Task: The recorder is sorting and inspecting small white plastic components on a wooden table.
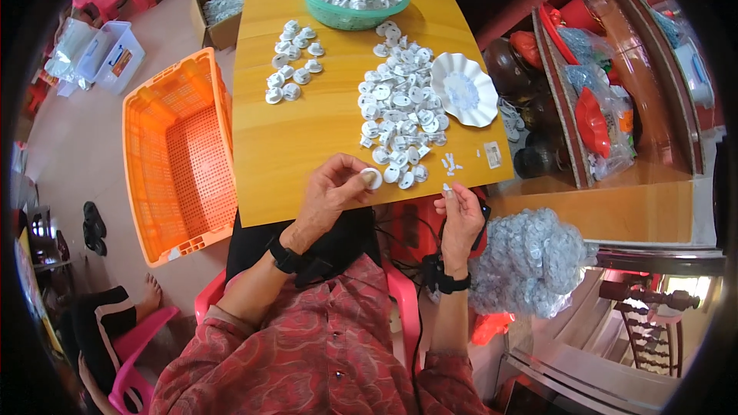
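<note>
My left hand [329, 194] is closed at the table's front edge, pinching a round white plastic piece [373, 178] between thumb and fingers. To its right, my right hand [463, 219] pinches a tiny white plastic piece [447, 187]. Several similar slivers [451, 163] lie on the tabletop [307, 146] just beyond it. A long heap of round white plastic parts [396, 107] stretches away from my left hand. Beside that heap stands a white fluted dish [480, 111] with small white bits inside. A smaller group of white parts [290, 92] sits at the far left.
A green basket [350, 19] full of white parts stands at the table's far edge. An orange crate [146, 184] is on the floor at left, near a cardboard box [224, 34]. At right are a shelf unit [561, 123] and a clear bag of parts [530, 261].
</note>
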A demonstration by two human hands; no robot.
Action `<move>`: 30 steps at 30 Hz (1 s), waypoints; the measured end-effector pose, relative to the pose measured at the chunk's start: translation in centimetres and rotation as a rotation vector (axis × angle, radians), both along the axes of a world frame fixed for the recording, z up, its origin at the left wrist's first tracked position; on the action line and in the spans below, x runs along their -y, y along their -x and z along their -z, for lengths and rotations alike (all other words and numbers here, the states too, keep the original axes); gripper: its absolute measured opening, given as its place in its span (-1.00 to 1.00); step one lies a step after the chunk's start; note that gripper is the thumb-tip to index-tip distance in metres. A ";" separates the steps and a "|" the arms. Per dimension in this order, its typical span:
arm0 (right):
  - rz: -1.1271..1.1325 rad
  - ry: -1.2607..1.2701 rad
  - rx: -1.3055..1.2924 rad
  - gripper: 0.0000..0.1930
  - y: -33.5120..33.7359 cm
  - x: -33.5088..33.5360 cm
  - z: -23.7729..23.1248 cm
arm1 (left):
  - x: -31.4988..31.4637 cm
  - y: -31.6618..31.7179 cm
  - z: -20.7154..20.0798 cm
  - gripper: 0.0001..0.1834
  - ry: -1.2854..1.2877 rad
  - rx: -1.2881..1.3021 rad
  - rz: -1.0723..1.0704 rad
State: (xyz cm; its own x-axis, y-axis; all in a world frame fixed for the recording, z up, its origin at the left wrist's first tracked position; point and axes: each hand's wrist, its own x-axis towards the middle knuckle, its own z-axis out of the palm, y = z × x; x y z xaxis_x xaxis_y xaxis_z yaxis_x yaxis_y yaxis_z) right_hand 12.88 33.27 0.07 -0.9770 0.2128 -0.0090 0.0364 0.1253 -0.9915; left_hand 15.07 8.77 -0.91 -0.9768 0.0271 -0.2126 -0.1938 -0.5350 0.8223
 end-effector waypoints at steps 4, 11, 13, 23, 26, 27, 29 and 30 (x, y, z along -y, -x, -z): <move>-0.130 0.023 0.016 -0.86 -1.8 2.6 -3.0 | -0.2 -0.6 -0.3 -0.78 -0.213 -0.021 0.028; -0.271 -0.029 -0.062 -0.88 -3.4 6.8 -4.7 | -0.2 -1.7 0.1 -0.59 -0.406 -0.039 0.177; -0.289 -0.012 -0.107 -0.87 -3.3 7.4 -4.1 | -0.4 -1.9 0.3 -0.59 -0.424 -0.052 0.182; -0.267 -0.506 -0.319 -0.89 -3.8 8.3 -4.8 | 0.0 -2.3 0.4 -0.59 -0.456 -0.098 0.180; -0.268 -0.555 -0.372 -0.89 -4.0 8.6 -5.1 | -0.2 -2.4 0.3 -0.61 -0.455 -0.107 0.172; -0.264 -0.530 -0.369 -0.88 -4.1 8.9 -5.3 | -0.2 -2.4 0.4 -0.61 -0.456 -0.107 0.171; -0.263 -0.505 -0.367 -0.88 -4.1 9.1 -5.3 | -0.2 -2.4 0.5 -0.61 -0.467 -0.127 0.163; -0.268 -0.515 -0.373 -0.88 -4.0 9.1 -5.1 | -0.2 -2.4 0.5 -0.61 -0.467 -0.127 0.161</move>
